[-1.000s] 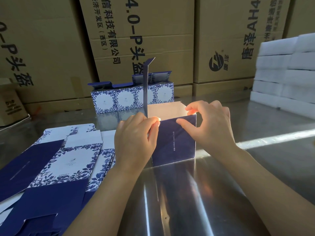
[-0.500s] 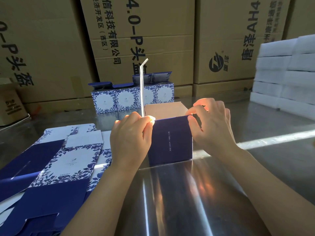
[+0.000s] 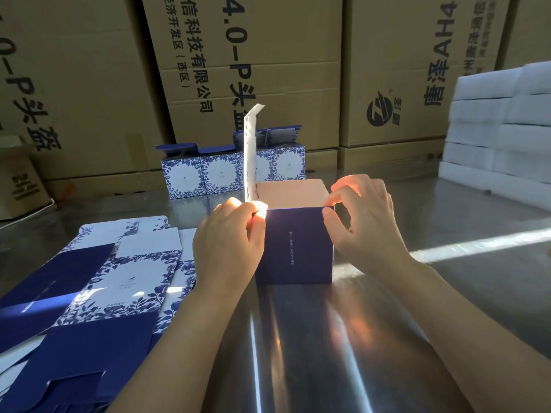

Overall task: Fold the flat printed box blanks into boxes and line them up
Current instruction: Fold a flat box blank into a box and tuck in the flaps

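A dark blue box [image 3: 295, 245] stands upright on the shiny metal table [image 3: 328, 338], its top open and its lid flap [image 3: 250, 156] sticking straight up on the left. My left hand [image 3: 228, 245] pinches the box's top left corner at the foot of that flap. My right hand [image 3: 365, 222] pinches the top right corner. A stack of flat blue-and-white floral blanks [image 3: 98, 284] lies to the left. A row of folded floral boxes [image 3: 229, 174] stands at the back against the cartons.
Big brown cartons [image 3: 253, 70] wall off the back of the table. White foam blocks [image 3: 501, 135] are stacked at the right. A small carton [image 3: 18, 186] sits at the far left. A strip of sunlight crosses the table on the right.
The box has been squared up and turned so its dark face points at me. The lid flap has swung edge-on and now shows its white side. Both hands stayed on the top corners.
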A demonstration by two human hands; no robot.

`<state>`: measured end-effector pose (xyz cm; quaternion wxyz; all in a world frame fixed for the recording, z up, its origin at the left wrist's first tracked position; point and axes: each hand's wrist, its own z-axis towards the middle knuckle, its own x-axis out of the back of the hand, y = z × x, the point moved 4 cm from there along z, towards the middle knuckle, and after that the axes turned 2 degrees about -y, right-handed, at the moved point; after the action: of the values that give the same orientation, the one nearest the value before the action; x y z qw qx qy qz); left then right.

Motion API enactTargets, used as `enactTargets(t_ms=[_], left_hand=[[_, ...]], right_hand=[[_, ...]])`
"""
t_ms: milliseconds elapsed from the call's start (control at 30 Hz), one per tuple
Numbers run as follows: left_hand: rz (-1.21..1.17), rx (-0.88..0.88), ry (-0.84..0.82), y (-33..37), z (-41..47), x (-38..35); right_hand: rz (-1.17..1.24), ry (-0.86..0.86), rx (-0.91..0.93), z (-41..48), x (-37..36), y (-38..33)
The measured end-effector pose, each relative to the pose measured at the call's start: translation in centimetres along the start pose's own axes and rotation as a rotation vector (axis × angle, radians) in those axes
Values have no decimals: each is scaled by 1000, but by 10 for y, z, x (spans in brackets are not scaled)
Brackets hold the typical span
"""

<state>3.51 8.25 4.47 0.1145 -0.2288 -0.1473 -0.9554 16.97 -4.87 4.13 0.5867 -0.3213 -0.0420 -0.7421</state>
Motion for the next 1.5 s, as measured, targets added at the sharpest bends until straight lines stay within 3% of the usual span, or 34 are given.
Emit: enactTargets(t_ms=[367,500,600,700,800,900,1000,1200,1500], left_hand=[[-24,226,-147,-13,-3,-12],[-82,301,-209,-21,-5,-18],[-187,364,-232,-26,-5,-20],[-218,380,-233,-26,-5,-19],[-274,410,-246,-27,-5,-18],[-261,416,-263,-28,-4,-19],[-231,402,-246,-30,-3,-21],[-388,411,-247,-33,-1,-24],[-1003,852,-366,-41,-12,-37]], right_hand=[[180,143,236,-13,8,-34],[90,156,372,-19,7,-45],[51,269,406,-20,11,-40],[136,374,216,-13,18,-23],[450,350,-147,-2,19,0],[847,35,-636,5,1,26],[962,-261,-886,-1,-13,34],[1007,-354,-842,0,-20,27],[983,-363,-750,0,-21,28]])
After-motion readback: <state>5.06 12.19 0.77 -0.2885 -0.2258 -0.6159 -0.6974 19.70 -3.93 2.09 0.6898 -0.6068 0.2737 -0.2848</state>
